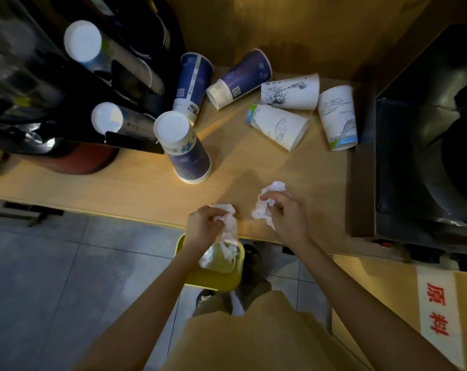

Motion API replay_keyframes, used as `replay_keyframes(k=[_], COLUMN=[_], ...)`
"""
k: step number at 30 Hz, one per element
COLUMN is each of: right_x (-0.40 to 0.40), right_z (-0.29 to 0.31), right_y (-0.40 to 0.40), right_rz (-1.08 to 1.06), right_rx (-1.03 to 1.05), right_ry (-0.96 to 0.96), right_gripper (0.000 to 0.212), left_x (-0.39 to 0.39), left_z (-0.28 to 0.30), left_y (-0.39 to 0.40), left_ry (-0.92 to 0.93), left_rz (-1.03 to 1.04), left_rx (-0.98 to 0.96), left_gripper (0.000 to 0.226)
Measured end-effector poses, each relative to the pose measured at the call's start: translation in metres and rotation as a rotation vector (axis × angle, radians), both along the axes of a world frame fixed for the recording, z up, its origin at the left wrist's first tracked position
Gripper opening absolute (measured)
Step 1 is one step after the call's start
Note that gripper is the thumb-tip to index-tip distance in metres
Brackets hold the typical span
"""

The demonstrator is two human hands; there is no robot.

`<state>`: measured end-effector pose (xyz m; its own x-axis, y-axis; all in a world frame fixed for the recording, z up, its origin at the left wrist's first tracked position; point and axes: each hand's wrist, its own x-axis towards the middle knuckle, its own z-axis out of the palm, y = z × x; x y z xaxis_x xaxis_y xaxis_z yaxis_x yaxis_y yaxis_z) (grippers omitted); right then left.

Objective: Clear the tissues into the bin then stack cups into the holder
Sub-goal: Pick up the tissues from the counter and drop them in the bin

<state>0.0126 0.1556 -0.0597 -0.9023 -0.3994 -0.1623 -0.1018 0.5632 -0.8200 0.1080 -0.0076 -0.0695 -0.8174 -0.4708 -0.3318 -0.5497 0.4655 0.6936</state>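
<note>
My left hand [204, 227] grips a crumpled white tissue [228, 224] at the counter's front edge, hanging over the yellow bin [213, 281] on the floor, which holds more tissue. My right hand [285, 214] is closed on a second crumpled tissue [265, 207] lying on the wooden counter [120, 188]. Three dark blue cups are further back: one upside down [185, 149], two on their sides [192, 85] [241, 77]. Three white printed cups [291, 91] [279, 125] [339, 116] lie tipped over at the right. The black cup holder [114, 84] at the left carries stacked cups.
A dark metal machine [425, 145] fills the counter's right end. A red round base [85, 160] sits under the holder. A cardboard box with red characters [438, 314] stands on the tiled floor at lower right. A wooden wall backs the counter.
</note>
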Motion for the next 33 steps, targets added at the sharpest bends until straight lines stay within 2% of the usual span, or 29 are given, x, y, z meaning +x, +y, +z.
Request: replay_keyframes(k=[4, 8, 12, 15, 17, 19, 22, 25, 28, 33], right_x=[0.035, 0.077, 0.117, 0.141, 0.153, 0.16, 0.166, 0.172, 0.176, 0.172], right_z=[0.011, 0.009, -0.011, -0.041, -0.062, -0.087, -0.126, -0.17, -0.213, -0.273], right_y=[-0.021, -0.032, -0.034, -0.031, -0.032, -0.033, -0.039, -0.045, -0.045, -0.041], right_rz=[-0.063, -0.038, -0.021, 0.004, 0.003, 0.052, 0.191, 0.233, 0.29, 0.257], right_rx=[-0.153, -0.248, -0.27, -0.25, -0.189, -0.057, 0.162, 0.237, 0.334, 0.394], right_ry=[-0.102, -0.291, -0.427, -0.502, -0.571, -0.558, -0.413, -0.438, -0.411, -0.352], right_gripper=[0.033, 0.047, 0.052, 0.042, 0.034, 0.026, 0.045, 0.043, 0.03, 0.024], left_x=[0.042, 0.091, 0.138, 0.16, 0.169, 0.176, 0.182, 0.183, 0.18, 0.174], left_z=[-0.01, -0.029, -0.053, -0.076, -0.089, -0.102, -0.129, -0.16, -0.192, -0.257], left_y=[-0.011, -0.022, -0.031, -0.036, -0.037, -0.036, -0.037, -0.036, -0.036, -0.04], left_ry=[-0.094, -0.162, -0.221, -0.276, -0.297, -0.306, -0.331, -0.381, -0.409, -0.459], left_rz=[0.169, 0.37, 0.406, 0.389, 0.378, 0.371, 0.31, 0.241, 0.236, 0.196], left_rx=[0.12, 0.176, 0.217, 0.22, 0.251, 0.298, 0.308, 0.23, 0.153, 0.073], left_gripper=[0.02, 0.018, 0.021, 0.016, 0.017, 0.023, 0.028, 0.024, 0.026, 0.023])
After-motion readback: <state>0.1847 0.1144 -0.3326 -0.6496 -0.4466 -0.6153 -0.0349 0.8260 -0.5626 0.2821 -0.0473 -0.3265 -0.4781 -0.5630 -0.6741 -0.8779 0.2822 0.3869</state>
